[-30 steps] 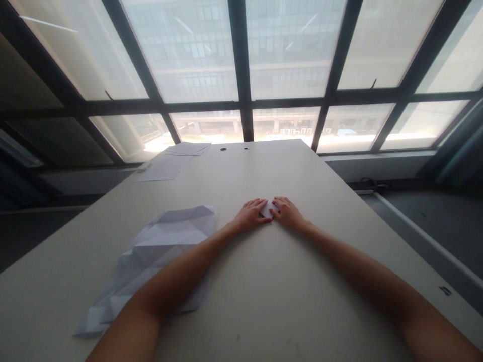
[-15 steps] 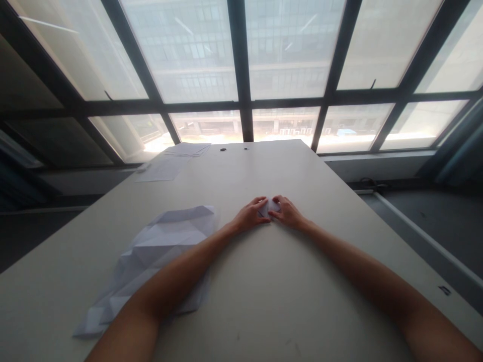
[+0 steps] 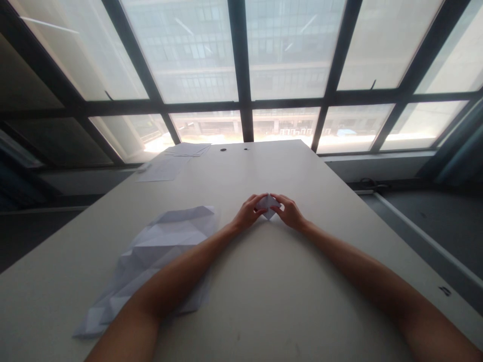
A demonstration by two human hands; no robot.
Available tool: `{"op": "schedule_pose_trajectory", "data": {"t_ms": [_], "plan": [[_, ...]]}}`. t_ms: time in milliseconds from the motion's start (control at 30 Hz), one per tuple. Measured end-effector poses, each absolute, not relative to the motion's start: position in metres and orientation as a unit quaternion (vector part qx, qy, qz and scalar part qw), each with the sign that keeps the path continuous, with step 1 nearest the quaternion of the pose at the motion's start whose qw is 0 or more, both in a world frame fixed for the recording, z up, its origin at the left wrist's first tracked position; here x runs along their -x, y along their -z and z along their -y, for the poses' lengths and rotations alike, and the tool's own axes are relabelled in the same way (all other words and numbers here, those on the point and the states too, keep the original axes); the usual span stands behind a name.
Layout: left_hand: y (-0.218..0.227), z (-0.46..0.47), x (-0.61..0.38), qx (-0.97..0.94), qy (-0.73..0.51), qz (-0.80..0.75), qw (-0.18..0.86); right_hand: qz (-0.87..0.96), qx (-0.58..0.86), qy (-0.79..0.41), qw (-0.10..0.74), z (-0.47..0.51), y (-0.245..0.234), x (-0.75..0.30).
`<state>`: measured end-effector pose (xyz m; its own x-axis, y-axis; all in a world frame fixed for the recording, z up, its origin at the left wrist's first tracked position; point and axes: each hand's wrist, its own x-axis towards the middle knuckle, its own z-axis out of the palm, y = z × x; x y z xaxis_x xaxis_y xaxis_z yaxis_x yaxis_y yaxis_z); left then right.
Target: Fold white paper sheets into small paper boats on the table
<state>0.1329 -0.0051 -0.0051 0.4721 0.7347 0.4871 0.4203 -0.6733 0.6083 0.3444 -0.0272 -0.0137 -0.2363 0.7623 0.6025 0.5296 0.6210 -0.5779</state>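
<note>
Pinching a small folded paper (image 3: 268, 205) from both sides: L hand (image 3: 248, 212) has its L edge btwn thumb & fingers, R hand (image 3: 291, 213) has the R edge the same way. Fingertips of both nearly meet at the paper's far corner; thumbs sit on the near side, a bit apart. Paper is approx. diamond-shaped, w/ a crease down the middle and one point toward the wearer. It's at or just above the white table (image 3: 241, 281), past the midpoint of the view (can't tell if it touches the top).

To the L, a big creased sheet (image 3: 166, 236) lies spread on the table, partly hidden behind the L forearm (image 3: 181, 274). Farther off, near the far L edge, are some flat sheets (image 3: 160, 169), a few overlapping. Two dark holes (image 3: 223, 149) are at the far end, w/ dark-framed windows (image 3: 287, 50) beyond. Small dark mark (image 3: 445, 290) near the R edge.
</note>
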Motion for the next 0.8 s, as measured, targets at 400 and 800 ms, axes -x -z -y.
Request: {"op": "schedule_pose_trajectory", "data": {"t_ms": [400, 800], "plan": [[-0.009, 0.017, -0.135, -0.815, -0.462, -0.290, 0.194, 0.779, 0.361, -0.106, 0.501, 0.037, 0.003, -0.341], [-0.007, 0.017, -0.135, -0.804, -0.474, -0.264, 0.243, 0.786, 0.324, -0.121, 0.512, 0.037, 0.000, -0.342]]}}
